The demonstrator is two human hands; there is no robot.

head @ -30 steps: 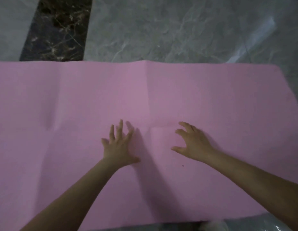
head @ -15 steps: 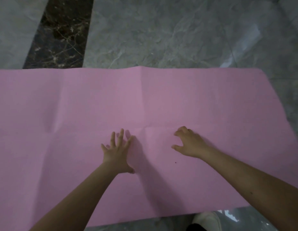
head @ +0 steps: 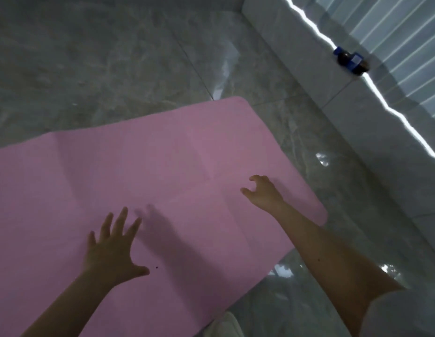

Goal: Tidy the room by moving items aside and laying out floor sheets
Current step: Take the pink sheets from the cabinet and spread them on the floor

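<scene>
Pink floor sheet (head: 143,190) flat on grey marble floor (head: 102,64), fills left + centre of frame, fold creases visible, rounded corners at right. Left hand (head: 111,249) lower centre-left, fingers spread, grasping nothing, over sheet; contact w/ sheet can't tell. Right hand (head: 262,192) centre-right, fingers curled claw-like, nothing held, near sheet's right edge. Dark bottle w/ blue label (head: 351,63) upper right on ledge (head: 308,76) by lit strip.

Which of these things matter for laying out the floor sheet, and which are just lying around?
Part of the job: pink sheet; left hand and right hand, both open above it; marble floor.

Just lying about: dark bottle with a blue label, on the ledge.
</scene>
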